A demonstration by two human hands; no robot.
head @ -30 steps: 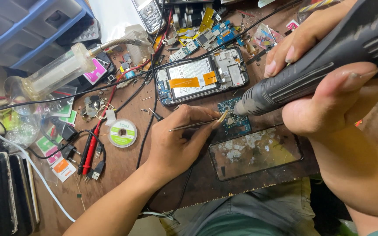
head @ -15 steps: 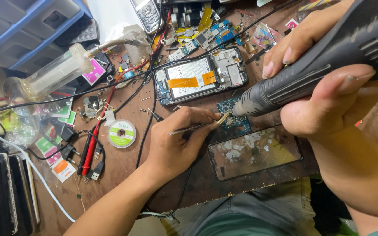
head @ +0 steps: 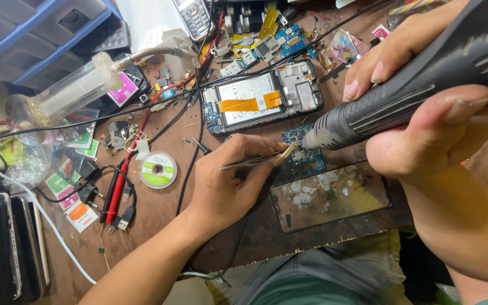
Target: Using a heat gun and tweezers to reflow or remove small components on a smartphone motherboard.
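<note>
My left hand [head: 234, 181] rests on the brown workbench and pinches metal tweezers [head: 252, 161], their tips touching a small blue circuit board [head: 306, 152]. My right hand [head: 425, 107] grips a dark grey hot-air tool [head: 402, 96], its nozzle pointing down at the same board from the right. Just behind the board lies an opened phone [head: 261, 101] with its battery and an orange ribbon exposed. In front of the board sits a detached glass screen panel [head: 329, 195] with white residue on it.
A solder wick reel [head: 157, 169] and red probes [head: 121, 181] lie left of my left hand. A clear glass vessel [head: 69, 93], blue plastic drawers [head: 35, 34], a keypad phone [head: 193, 17], loose boards and cables crowd the back. Stacked phones [head: 7, 248] stand at left.
Nothing has moved noticeably; the tweezers and the hot-air tool stay on the blue board.
</note>
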